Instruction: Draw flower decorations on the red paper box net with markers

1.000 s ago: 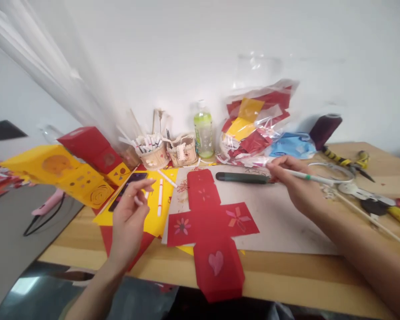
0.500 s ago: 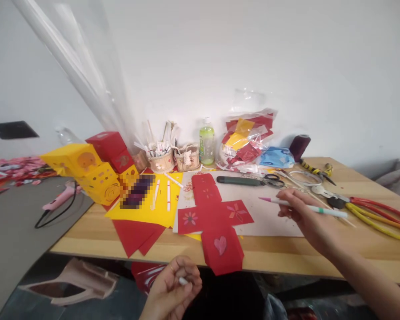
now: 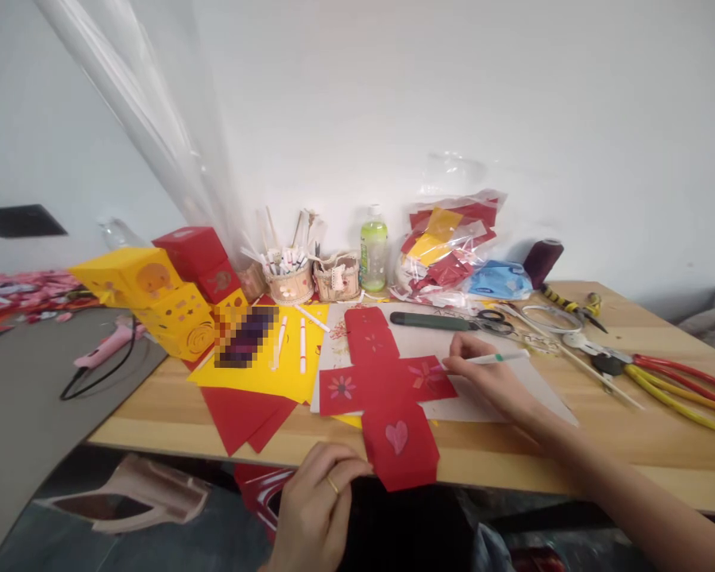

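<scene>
My right hand (image 3: 480,369) grips a white felt-tip pen (image 3: 506,357) with a green band. Its tip end is at the right arm of a red cross-shaped paper cutout (image 3: 387,381), beside a drawn flower (image 3: 427,376). Another flower (image 3: 342,387) marks the left arm, and a pink heart (image 3: 396,437) the near flap. My left hand (image 3: 322,500), palm down with curled fingers, has its fingertips at the near flap's left edge; whatever lies inside them is hidden. Under the cutout is a pale sheet (image 3: 512,393) on the wooden table (image 3: 172,413).
Yellow sheets (image 3: 256,385) with loose felt-tip pens (image 3: 302,345) lie left of the cutout. Stacked paper boxes (image 3: 170,306), a pen basket (image 3: 290,286), a green bottle (image 3: 373,250) and a plastic bag (image 3: 446,246) stand behind. A cutter (image 3: 432,321), scissors (image 3: 494,321) and pliers (image 3: 608,361) lie right.
My right hand has moved left and down, bringing the pen to the cutout's right arm. My left hand, palm up around a small white cap before, has turned over towards the near flap.
</scene>
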Tool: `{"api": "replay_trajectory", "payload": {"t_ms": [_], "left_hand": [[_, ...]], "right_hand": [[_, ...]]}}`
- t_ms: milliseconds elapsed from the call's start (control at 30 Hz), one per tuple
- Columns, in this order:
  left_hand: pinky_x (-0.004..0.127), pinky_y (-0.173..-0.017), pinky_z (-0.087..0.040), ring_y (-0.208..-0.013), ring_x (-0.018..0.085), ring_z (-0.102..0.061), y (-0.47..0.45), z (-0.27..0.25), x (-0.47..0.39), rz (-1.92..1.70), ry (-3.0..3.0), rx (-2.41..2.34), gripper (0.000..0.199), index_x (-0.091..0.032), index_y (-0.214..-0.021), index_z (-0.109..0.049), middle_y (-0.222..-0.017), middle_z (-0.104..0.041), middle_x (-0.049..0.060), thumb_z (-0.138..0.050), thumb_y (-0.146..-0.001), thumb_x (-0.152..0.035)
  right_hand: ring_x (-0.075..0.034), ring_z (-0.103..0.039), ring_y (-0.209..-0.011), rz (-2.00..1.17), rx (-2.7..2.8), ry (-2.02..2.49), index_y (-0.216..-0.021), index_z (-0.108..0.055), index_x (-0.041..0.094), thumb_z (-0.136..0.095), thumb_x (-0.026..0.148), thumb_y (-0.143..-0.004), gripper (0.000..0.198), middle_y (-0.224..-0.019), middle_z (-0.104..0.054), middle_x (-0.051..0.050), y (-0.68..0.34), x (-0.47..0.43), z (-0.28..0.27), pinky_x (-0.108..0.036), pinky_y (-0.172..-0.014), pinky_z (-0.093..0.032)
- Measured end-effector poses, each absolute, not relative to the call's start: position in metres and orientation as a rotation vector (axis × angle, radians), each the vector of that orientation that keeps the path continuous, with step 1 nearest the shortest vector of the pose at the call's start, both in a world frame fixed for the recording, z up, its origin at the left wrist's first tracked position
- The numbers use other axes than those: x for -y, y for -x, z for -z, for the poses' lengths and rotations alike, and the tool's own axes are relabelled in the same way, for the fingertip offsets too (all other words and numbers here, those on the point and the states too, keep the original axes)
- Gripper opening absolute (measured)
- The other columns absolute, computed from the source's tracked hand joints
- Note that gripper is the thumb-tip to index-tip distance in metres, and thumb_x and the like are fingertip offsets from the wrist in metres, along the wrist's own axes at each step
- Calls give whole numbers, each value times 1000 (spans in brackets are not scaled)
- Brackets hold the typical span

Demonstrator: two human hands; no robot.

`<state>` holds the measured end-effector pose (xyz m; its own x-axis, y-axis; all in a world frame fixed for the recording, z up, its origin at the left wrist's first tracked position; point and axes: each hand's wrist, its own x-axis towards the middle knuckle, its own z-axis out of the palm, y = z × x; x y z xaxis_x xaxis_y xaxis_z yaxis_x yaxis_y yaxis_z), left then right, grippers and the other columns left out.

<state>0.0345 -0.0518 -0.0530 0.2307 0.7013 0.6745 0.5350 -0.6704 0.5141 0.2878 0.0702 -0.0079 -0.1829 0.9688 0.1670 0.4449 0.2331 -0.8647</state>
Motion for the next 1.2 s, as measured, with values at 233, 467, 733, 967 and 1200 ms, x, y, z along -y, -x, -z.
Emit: {"api": "replay_trajectory", "payload": {"t_ms": [233, 467, 733, 967, 1200], "left_hand": [[26, -64, -51, -78, 17, -58, -41, 53, 19, -1265, -2843, -1436, 33, -14, -105, -62, -94, -66, 8, -36, -87, -5], [25, -60, -49, -72, 18, -58, -45, 65, 8, -1289, -2928, -1417, 34, -13, -98, -66, -92, -69, 4, -38, -84, -3], [24, -60, -50, -71, 17, -60, -42, 64, 7, -1295, -2875, -1386, 35, -12, -97, -66, -88, -69, 5, -34, -84, -2], [26, -62, -52, -71, 16, -61, -41, 65, 7, -1336, -2862, -1357, 35, -11, -97, -66, -88, -70, 5, -35, -84, -1], [27, -66, -54, -73, 17, -61, -41, 65, 6, -1352, -2869, -1323, 34, -10, -97, -66, -88, -69, 7, -36, -83, -1]], "right_hand": [[-13, -37, -55, -901, 1703, 1381, -59, -36, 22, -51, 25, -77, 24, -56, -40, 5, -285, -71, 16, -25, -51, -29], [-13, -37, -55, -881, 1628, 1395, -58, -37, 22, -53, 26, -77, 25, -56, -42, 5, -286, -76, 19, -26, -51, -29], [-12, -35, -53, -879, 1690, 1376, -61, -35, 22, -51, 22, -79, 24, -55, -40, 6, -289, -76, 30, -25, -49, -27], [-12, -37, -52, -856, 1759, 1416, -60, -38, 22, -53, 25, -78, 23, -55, -44, 5, -286, -75, 26, -25, -48, -29], [-12, -39, -53, -859, 1790, 1409, -61, -39, 22, -53, 29, -79, 24, -57, -46, 4, -285, -74, 24, -24, -49, -30]]}}
